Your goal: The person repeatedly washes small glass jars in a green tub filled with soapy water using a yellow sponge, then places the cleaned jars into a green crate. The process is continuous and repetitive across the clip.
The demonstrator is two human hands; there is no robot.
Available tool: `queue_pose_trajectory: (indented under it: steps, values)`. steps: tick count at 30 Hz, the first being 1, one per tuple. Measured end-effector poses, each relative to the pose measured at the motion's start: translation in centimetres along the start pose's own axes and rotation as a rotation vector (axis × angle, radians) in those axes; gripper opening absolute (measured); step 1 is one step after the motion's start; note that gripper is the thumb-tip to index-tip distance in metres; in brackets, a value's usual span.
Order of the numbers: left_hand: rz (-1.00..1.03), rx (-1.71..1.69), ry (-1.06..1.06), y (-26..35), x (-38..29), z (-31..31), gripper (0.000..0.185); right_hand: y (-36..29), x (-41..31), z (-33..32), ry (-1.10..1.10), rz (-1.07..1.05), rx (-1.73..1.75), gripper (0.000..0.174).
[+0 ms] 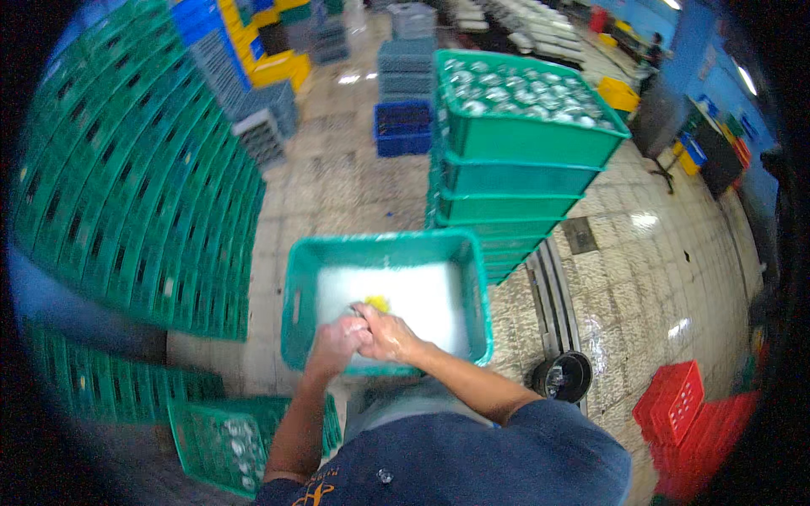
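A green plastic crate (299,354) stands in front of me, with white suds or whitish liquid (417,291) inside. My left hand (340,338) and my right hand (387,335) meet above its near left part, touching each other and looking wet. The left hand is curled; whatever lies between the two hands is hidden or blurred. Just beyond the fingers shows a yellow scrubbing sponge or cloth (377,302), and I cannot tell whether it is held.
Stacked green crates (525,142) rise at the right, clear items filling the top one. Slatted green crates (139,158) wall the left. Another green crate (215,430) with clear items is near-left. A black bucket (576,379) and red crates (671,405) stand right, beside a floor drain (549,297).
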State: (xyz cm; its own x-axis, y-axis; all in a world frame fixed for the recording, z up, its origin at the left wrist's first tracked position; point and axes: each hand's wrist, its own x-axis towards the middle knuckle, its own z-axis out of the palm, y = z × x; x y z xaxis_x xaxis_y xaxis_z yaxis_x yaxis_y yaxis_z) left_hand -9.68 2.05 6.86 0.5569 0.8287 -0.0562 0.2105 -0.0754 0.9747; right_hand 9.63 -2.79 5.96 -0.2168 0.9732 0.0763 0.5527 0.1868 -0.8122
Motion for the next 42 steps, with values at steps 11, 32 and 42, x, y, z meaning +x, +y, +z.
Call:
queue_pose_trajectory:
  steps: [11,32,42]
  values:
    - [0.318,1.569,-0.851,-29.4,15.1,11.7,0.06,9.2,-9.9,-5.0,0.605,0.522,1.377,0.078]
    - [-0.496,0.165,-0.959,-26.5,10.2,-2.0,0.028,6.2,-2.0,3.4,1.017,0.535,1.349,0.048]
    - [-0.108,0.839,-1.269,-26.7,8.5,2.0,0.053,7.4,-0.4,5.7,0.988,0.58,1.299,0.046]
